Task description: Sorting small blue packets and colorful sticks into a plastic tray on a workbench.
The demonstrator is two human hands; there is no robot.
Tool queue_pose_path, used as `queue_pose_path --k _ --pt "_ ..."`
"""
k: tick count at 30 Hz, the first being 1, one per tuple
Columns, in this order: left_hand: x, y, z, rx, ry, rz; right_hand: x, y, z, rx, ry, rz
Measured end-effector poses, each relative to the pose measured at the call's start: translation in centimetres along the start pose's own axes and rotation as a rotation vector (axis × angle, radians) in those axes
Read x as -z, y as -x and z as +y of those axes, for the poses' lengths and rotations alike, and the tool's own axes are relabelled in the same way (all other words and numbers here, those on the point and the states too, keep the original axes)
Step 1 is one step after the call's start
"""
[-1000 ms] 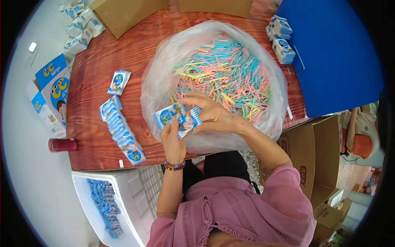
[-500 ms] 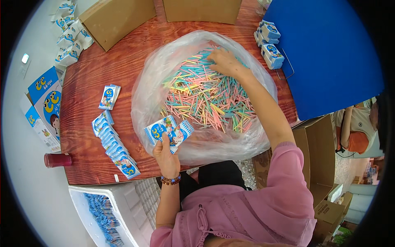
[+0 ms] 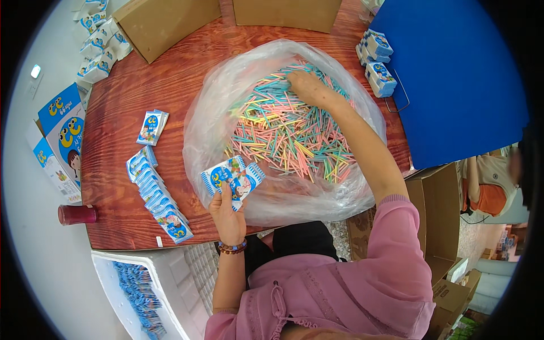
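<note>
A: Where were the hands at that moment?

B: The left hand [image 3: 228, 218] was up near the front edge of the wooden tabletop [image 3: 170, 85], fingers closed around a small fan of blue-and-white packets [image 3: 232, 180], held against the near wall of the clear plastic bag [image 3: 283, 198].

A: And the other one?

B: The right hand [image 3: 306, 88] was stretched to the far side of the bag, palm down, fingers curled into the heap of coloured sticks [image 3: 289, 136]. Whether it pinched any, he couldn't tell; the fingertips were buried.

A: What lay around them?

B: A row of packets [image 3: 158, 195] overlapped like tiles toward the front left corner, and a small stack of packets [image 3: 152, 127] sat just behind it, apart. A red cylinder [image 3: 77, 215] stood off the left edge. Cardboard boxes [image 3: 167, 22] lined the back edge, with small cartons [image 3: 99, 48] spilling past the back left corner. More blue-and-white cartons [image 3: 377, 62] sat at the right edge beside a blue panel [image 3: 459, 85]. Below the front edge, a white crate [image 3: 164, 283] held blue packets.
</note>
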State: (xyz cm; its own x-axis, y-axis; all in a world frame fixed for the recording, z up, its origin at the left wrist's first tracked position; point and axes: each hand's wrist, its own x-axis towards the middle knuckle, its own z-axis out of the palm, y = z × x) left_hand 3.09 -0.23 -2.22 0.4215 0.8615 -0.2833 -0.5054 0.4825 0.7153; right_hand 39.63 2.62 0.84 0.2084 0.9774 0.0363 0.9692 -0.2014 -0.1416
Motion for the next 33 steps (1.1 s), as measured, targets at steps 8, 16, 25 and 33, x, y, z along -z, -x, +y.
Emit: queue_pose_path --k 8,16,25,33 --pt "-0.3 0.3 0.1 0.007 0.011 0.008 0.4 1.5 -0.3 -0.209 -0.523 0.143" --pt "-0.6 0.2 -0.2 0.035 0.029 -0.046 -1.7 1.9 0.8 -0.187 -0.762 0.281" --pt "-0.3 -0.7 -0.6 0.035 0.100 -0.020 0.6 2.7 -1.3 -0.365 -1.419 0.576" --pt "-2.3 -2.5 -1.7 0.024 0.164 -0.128 1.5 5.8 -10.2 -0.034 -2.362 0.542"
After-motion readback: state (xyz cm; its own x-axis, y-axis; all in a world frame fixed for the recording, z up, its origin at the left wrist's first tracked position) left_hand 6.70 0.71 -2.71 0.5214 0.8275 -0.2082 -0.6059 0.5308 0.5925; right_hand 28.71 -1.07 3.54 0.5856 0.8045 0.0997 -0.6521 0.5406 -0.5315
